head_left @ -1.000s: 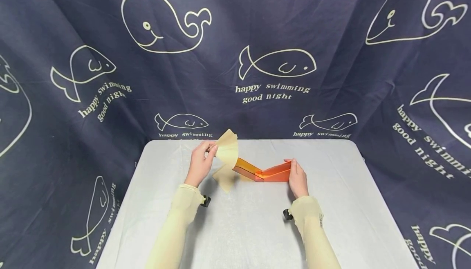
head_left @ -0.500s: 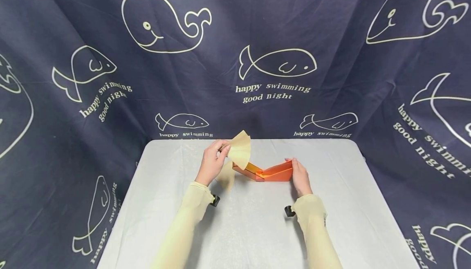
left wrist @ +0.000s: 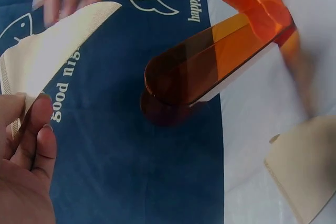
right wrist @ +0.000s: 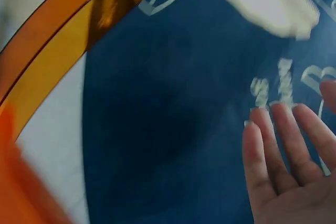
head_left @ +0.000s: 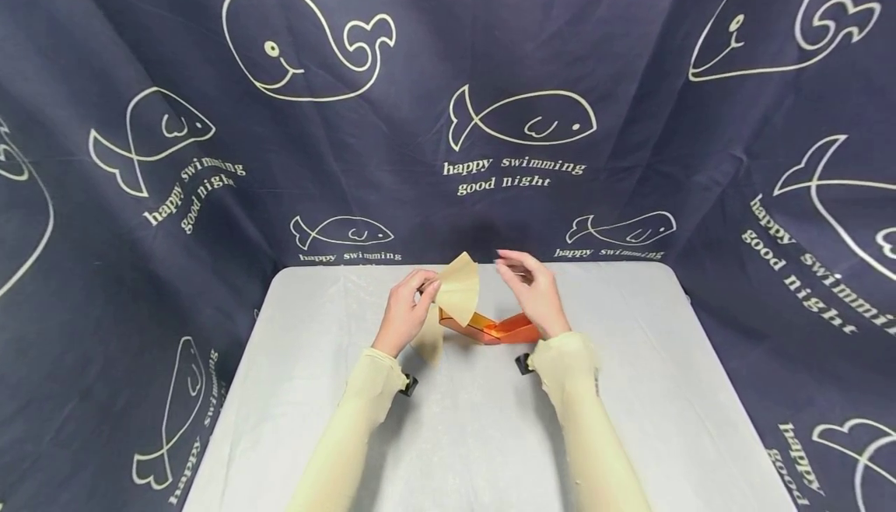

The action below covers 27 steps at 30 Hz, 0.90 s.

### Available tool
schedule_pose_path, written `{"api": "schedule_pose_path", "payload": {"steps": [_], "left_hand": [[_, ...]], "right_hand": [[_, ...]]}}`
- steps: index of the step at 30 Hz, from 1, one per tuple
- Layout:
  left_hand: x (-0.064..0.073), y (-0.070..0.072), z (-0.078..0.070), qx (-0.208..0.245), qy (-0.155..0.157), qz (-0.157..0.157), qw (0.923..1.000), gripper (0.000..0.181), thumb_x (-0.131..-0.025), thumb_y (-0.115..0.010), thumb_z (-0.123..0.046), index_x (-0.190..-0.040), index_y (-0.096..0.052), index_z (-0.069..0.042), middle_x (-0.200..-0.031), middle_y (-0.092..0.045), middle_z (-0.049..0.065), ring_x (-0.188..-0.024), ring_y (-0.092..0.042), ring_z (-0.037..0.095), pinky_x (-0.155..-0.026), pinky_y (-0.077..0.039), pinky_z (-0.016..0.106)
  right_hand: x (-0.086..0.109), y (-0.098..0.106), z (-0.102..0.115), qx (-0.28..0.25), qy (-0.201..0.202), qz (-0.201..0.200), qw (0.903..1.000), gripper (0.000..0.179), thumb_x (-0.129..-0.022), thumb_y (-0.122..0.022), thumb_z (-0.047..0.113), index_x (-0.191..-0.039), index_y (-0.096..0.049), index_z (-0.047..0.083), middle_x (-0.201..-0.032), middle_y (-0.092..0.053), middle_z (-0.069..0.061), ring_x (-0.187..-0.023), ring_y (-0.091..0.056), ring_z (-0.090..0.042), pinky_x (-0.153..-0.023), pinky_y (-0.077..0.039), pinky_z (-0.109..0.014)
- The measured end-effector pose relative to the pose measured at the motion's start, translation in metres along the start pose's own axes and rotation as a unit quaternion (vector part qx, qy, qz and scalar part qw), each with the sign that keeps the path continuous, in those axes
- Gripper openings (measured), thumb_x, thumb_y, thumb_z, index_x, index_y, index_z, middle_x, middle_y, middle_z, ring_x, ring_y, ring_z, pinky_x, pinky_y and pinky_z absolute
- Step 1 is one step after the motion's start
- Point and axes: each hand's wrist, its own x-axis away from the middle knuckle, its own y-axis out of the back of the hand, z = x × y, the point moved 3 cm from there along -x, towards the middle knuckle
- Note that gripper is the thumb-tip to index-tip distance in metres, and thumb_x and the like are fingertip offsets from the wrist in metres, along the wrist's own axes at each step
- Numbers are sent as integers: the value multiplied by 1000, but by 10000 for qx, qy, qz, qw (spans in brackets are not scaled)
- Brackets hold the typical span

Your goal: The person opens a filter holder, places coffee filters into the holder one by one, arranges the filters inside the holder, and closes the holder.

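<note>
My left hand (head_left: 408,306) pinches a tan, fan-shaped paper coffee filter (head_left: 460,288) between thumb and fingers, raised above the table. In the left wrist view that coffee filter (left wrist: 52,45) stands up from the fingertips with its curved edge away from the hand. My right hand (head_left: 535,288) is in the air just right of it, holding nothing, its fingers (right wrist: 294,145) spread and slightly bent. Below both hands stands an orange see-through plastic holder (head_left: 472,331), V-shaped with trough-like arms; the right hand partly hides its right arm. A second coffee filter (head_left: 428,341) lies on the table beneath the left hand.
The table (head_left: 476,434) has a white cover. Behind it and at both sides hangs a dark blue curtain (head_left: 420,53) with whale and fish drawings, close to the table's back edge.
My right hand has let go of the holder's right end and moved up and left towards the coffee filter. Earlier, my left hand carried the filter rightward over the holder's left arm.
</note>
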Motion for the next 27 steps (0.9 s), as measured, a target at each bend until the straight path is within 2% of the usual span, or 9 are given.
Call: {"api": "schedule_pose_path", "payload": {"steps": [3,5,9,13,17,20,24,27], "left_hand": [[1,-2,0,2,23,106,9999,11,-104,-63,-19,-105,-72,-12,-91,-65,-1,-84,-60,11,-76,-51,28],[1,-3,0,-1,28,177,9998,12,-105,-62,-20,-106,-72,-12,-92,-66,0,-84,-61,11,-75,-51,29],[3,-3,0,-11,82,252,9996,13,-105,-63,-19,-107,-72,-11,-94,-67,1,-85,-62,13,-75,-52,30],[5,-7,2,311,286,237,9988,14,-103,-65,-17,-113,-70,-10,-95,-69,2,-86,-64,14,-78,-54,31],[9,-15,7,931,648,263,9932,22,-100,-70,-17,-120,-65,-9,-93,-73,5,-84,-68,13,-81,-55,32],[13,-22,11,1190,827,270,9891,17,-98,-73,-17,-111,-66,-9,-91,-74,5,-84,-70,12,-85,-55,30],[17,-27,11,1066,806,247,9907,9,-97,-74,-17,-96,-70,-9,-88,-74,4,-85,-69,12,-85,-55,29],[17,-28,10,838,783,298,9930,10,-99,-71,-17,-93,-71,-8,-87,-73,4,-86,-69,14,-85,-56,30]], "right_hand": [[-7,-20,16,183,75,429,9989,33,-98,-73,23,-130,-71,12,-116,-74,-11,-103,-69,-14,-92,-53,-20],[-9,-28,21,394,93,535,9977,29,-96,-76,22,-123,-74,11,-109,-74,-8,-99,-68,-18,-91,-54,-24],[-10,-36,22,713,182,458,9962,16,-94,-78,17,-106,-77,7,-94,-72,-8,-89,-66,-20,-86,-55,-31],[-9,-34,21,724,197,321,9967,13,-94,-78,15,-103,-78,7,-90,-71,-8,-86,-64,-18,-85,-54,-28],[-7,-27,21,353,54,29,9994,12,-93,-79,14,-102,-78,6,-87,-68,-8,-80,-61,-14,-77,-51,-20],[-6,-23,18,7,14,-128,9999,13,-92,-79,13,-100,-77,3,-83,-65,-10,-74,-57,-13,-68,-47,-17],[-6,-23,16,-283,130,-158,9994,15,-93,-79,14,-100,-76,0,-82,-61,-11,-70,-53,-11,-64,-44,-17],[-5,-24,21,-358,126,-146,9992,15,-93,-77,9,-100,-74,-4,-81,-61,-11,-70,-54,-10,-64,-45,-17]]}}
